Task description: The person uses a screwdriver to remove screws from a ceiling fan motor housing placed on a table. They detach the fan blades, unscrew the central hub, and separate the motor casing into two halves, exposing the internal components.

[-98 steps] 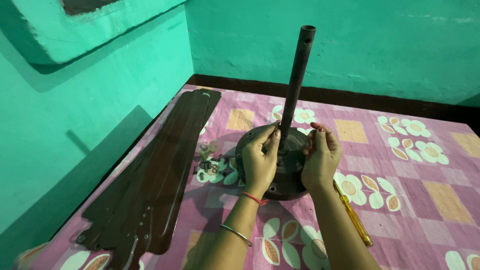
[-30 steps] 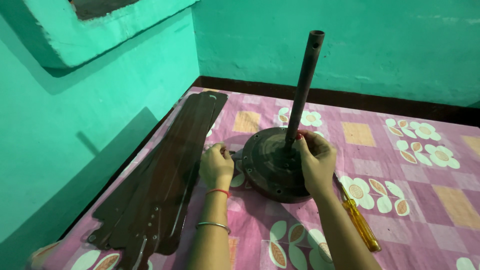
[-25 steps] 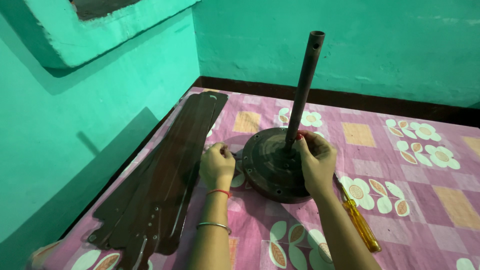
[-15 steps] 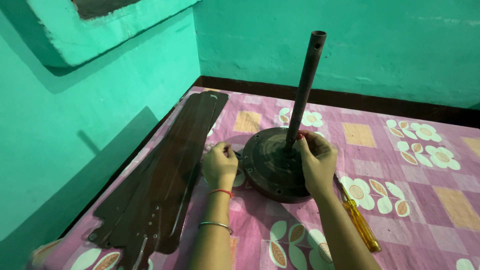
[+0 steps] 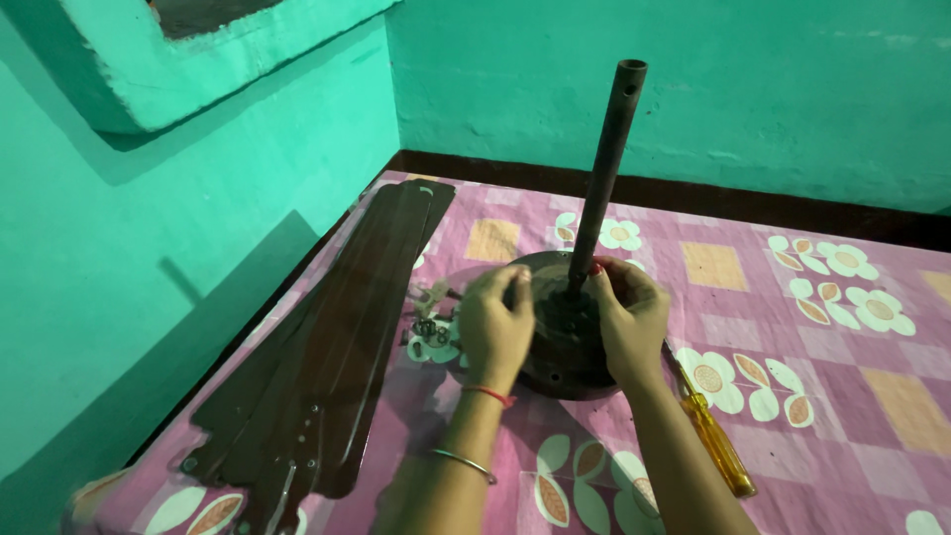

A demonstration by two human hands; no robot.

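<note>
On the pink floral cloth (image 5: pixel 852 376), both hands, left hand (image 5: pixel 493 332) and right hand (image 5: pixel 626 322), grip the fan motor (image 5: pixel 560 342).

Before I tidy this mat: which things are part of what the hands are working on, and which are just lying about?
In hand: motor housing, gripped by left hand and right hand; its upright rod.

Lying about: stacked blades, small hardware beside the housing, yellow-handled screwdriver, floral mat.

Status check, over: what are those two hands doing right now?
Left hand and right hand both on the round fan motor, rod upright. Fan blades stacked left; screwdriver right. Nothing blocking.
</note>
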